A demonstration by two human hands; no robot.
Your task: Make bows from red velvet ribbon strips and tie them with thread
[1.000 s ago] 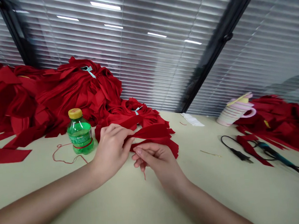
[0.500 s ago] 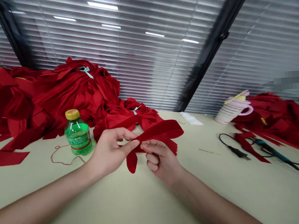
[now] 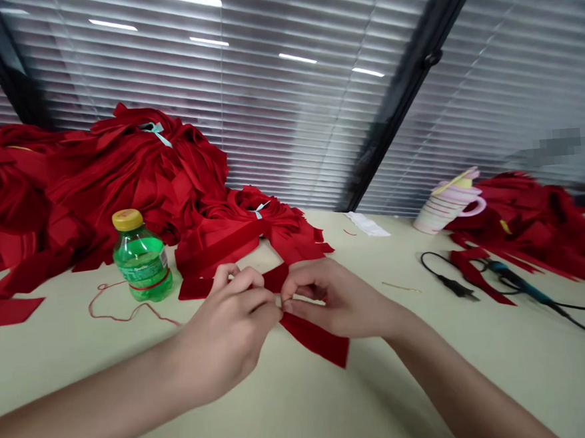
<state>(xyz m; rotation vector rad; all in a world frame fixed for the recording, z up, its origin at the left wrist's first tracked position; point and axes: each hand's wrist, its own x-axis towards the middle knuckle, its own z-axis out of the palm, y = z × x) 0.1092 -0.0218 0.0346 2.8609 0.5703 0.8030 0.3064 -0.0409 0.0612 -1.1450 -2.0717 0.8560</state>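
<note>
Ribbon (image 3: 317, 339), a red strip, sits pinched between two bare hands just above a pale table (image 3: 286, 413). Left hand (image 3: 230, 323) is closed, thumb and fingers nipping the strip near its middle. Right hand (image 3: 341, 299) is closed too, its fingertips meeting the left's at the same spot. One end of the strip trails onto the table under the right hand; the other shows behind the knuckles. A green bottle (image 3: 139, 256) stands near the left hand, with a loose red thread (image 3: 123, 314) beside it and a ribbon pile (image 3: 133, 170) behind. The pinch is small, so a slackened grip could let the strip slip free, and a swung left forearm could tip the bottle.
</note>
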